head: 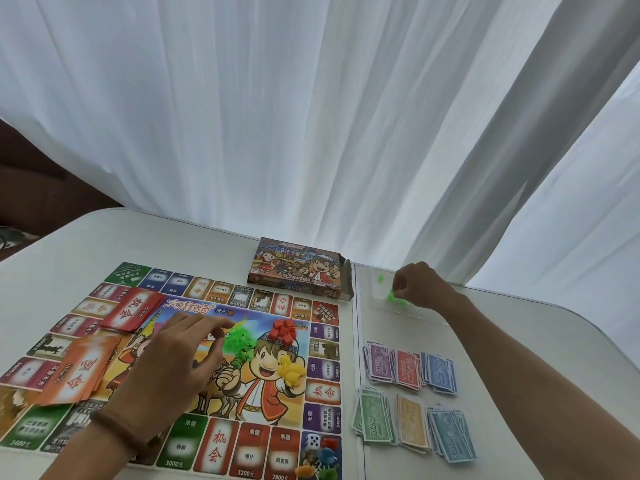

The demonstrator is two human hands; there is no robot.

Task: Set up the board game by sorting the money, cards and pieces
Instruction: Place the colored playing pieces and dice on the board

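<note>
Fingers [401, 284] of the right hand [420, 287] are curled round small green plastic pieces [392, 295] set apart off the colourful printed game board [322, 393], while the left hand [166, 362] is held, thumb and forefinger nearly closed, at the green heap [239, 341] on it, evidently for colour-sorting.

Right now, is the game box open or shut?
Open: the box lies flat, and its right-end flap stands out, away from the box body.

bright backlit curtain [311, 98]; wide-angle edge bending; slight blur
</note>
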